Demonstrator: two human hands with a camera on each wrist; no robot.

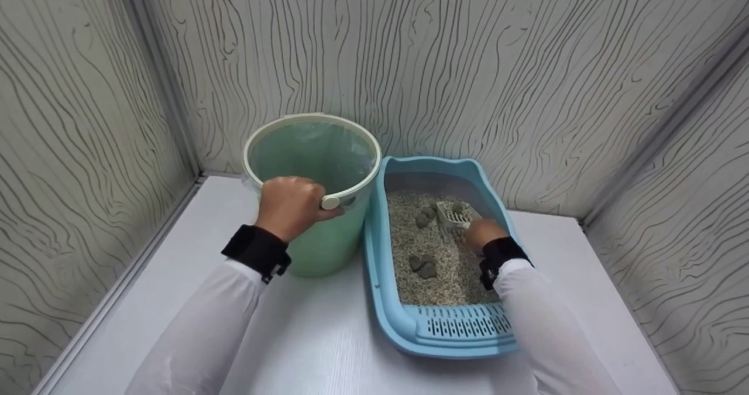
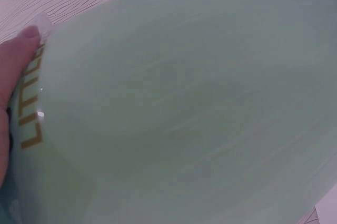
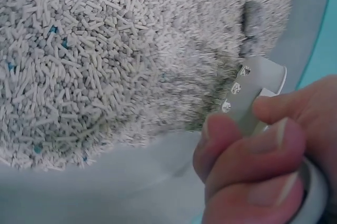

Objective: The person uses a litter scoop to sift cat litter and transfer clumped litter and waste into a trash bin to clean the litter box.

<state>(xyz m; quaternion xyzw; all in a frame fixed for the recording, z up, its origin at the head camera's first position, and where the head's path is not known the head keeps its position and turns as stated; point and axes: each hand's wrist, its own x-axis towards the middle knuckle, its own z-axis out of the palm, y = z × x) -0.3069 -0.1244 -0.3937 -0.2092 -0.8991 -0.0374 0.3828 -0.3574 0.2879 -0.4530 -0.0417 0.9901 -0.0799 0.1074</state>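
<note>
Nearest lay the slotted ledge (image 1: 465, 322) of the blue litter box (image 1: 380, 237); beyond it, dark clumps (image 1: 422, 266) rested on the litter (image 1: 409, 237). The left hand (image 1: 292, 208) gripped the near rim of the lined green bin (image 1: 327, 246), beside the box. Farther in, the right hand (image 1: 484, 234) grasped the handle of the scoop (image 1: 453, 215), its slotted blade at the litter near other clumps (image 1: 424, 216). A shallow blade angle and gentle sifting probably served best. Behind rose the patterned wall (image 1: 380, 61).

The litter tray (image 1: 382, 237) is blue, the bin (image 1: 327, 246) left of it green, the wall (image 1: 409, 61) behind it off-white with grey wood-grain.
</note>
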